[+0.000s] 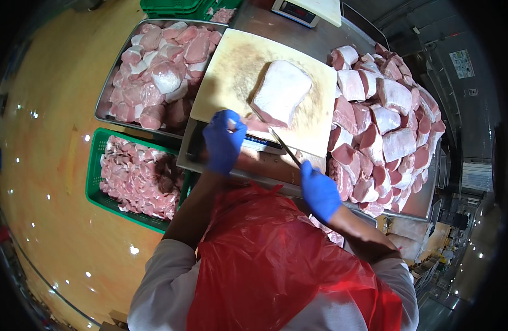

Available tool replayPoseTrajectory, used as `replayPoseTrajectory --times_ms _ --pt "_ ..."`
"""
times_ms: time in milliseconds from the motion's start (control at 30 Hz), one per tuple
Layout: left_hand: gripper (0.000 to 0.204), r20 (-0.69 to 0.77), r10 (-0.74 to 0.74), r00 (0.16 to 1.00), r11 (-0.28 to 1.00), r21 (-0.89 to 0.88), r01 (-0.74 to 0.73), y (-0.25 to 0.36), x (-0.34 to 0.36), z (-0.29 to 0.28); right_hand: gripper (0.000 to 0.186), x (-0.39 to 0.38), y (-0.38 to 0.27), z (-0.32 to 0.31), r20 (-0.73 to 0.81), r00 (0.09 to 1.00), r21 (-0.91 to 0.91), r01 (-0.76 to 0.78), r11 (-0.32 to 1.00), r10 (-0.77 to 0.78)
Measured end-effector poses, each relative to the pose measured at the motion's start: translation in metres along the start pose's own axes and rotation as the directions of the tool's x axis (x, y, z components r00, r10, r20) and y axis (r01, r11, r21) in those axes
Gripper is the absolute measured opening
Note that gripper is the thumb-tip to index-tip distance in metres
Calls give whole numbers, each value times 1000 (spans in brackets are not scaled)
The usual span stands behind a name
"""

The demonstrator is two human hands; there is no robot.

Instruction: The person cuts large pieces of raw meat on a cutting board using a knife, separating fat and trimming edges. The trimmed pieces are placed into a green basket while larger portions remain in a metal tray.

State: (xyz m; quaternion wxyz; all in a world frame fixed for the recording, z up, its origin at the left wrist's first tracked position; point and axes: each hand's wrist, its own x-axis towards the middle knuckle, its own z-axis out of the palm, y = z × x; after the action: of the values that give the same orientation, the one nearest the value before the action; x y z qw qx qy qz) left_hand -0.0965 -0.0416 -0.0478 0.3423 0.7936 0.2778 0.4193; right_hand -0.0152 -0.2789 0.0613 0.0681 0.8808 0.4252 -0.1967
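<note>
Curled left hand (225, 142) pinches meat strip (255, 123) at cutting board's (230, 69) near edge. Right hand (321, 193) grips knife (285, 145) slanting over board.

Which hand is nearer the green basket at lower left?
Left. The left hand is to the right of the green basket, by the cutting board's near-left corner; the right hand, gripping the knife, is farther right, near the large meat pieces.

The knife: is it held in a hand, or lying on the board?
Held: the blue-gloved right hand grips the knife, which extends over the cutting board.
</note>
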Motion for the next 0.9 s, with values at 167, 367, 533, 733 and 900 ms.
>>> replayPoseTrajectory --times_ms 167,367,533,733,900 --pt "11 -82 -217 973 975 29 220 -35 1 -79 22 -59 52 -13 -6 998 0 66 998 -66" --pt "18 249 -540 804 592 792 152 -121 -45 -207 23 -41 68 7 -501 860 360 104 927 98" --pt "49 416 -196 888 979 34 200 -4 59 -93 19 0 50 -1 -552 785 606 148 781 280" --pt "122 657 -152 738 902 397 -168 79 120 89 22 15 44 -21 -760 638 442 370 817 122" --pt "102 958 50 284 725 160 -669 97 136 88 21 3 71 6 -727 654 485 276 830 207"
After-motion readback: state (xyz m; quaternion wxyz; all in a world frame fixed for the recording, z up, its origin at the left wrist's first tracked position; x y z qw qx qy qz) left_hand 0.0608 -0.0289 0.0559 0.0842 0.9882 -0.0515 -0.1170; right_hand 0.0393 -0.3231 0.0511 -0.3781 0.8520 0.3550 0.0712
